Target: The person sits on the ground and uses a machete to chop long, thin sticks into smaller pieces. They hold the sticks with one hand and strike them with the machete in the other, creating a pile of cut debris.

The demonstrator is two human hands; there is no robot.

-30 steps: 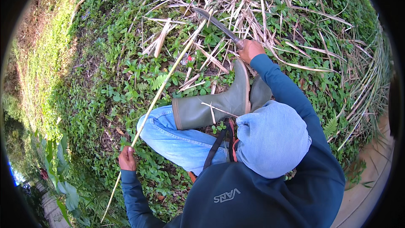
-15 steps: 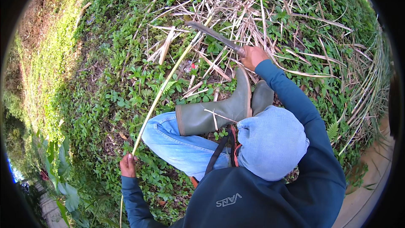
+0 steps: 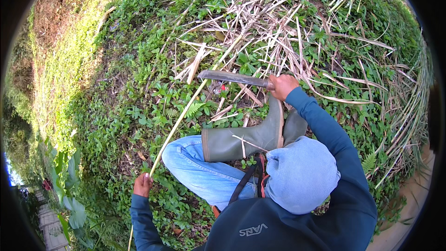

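At lower left the left hand (image 3: 143,185) grips a pale cane (image 3: 181,116) slanting to strewn dry strips (image 3: 265,23) at upper centre, and the right hand (image 3: 283,87) is wrapped round a machete (image 3: 234,77) crossing it, the cane's lower length looking already bare, its far end unclear.

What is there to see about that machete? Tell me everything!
The machete has a long, dark grey, metal-looking blade with lighter smudges. The right hand grips its handle, mostly hiding it. The blade points left, its far end crossing in front of a pale stalk; whether they touch is unclear.
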